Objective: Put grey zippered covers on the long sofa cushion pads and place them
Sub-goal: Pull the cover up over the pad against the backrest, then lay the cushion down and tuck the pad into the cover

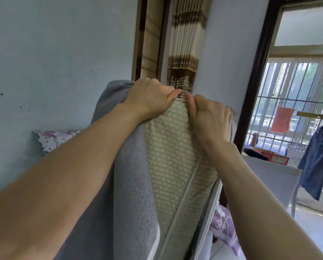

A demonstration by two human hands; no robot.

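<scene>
A long cushion pad (168, 158) with a yellow-green woven face stands upright in front of me. A grey zippered cover (132, 184) wraps its left side and top left corner, and a pale zip edge (183, 192) runs down the pad's face. My left hand (149, 98) grips the grey cover at the pad's top edge. My right hand (209, 117) is closed on the top right of the pad, thumb up, next to the left hand. The pad's lower end is out of view.
A pale blue wall (53, 62) is behind on the left, with a purple floral pillow (53, 137) against it. A brown patterned curtain (186, 44) hangs behind the pad. A doorway on the right opens onto a barred balcony with hanging clothes (318, 166) and a white cabinet (275, 181).
</scene>
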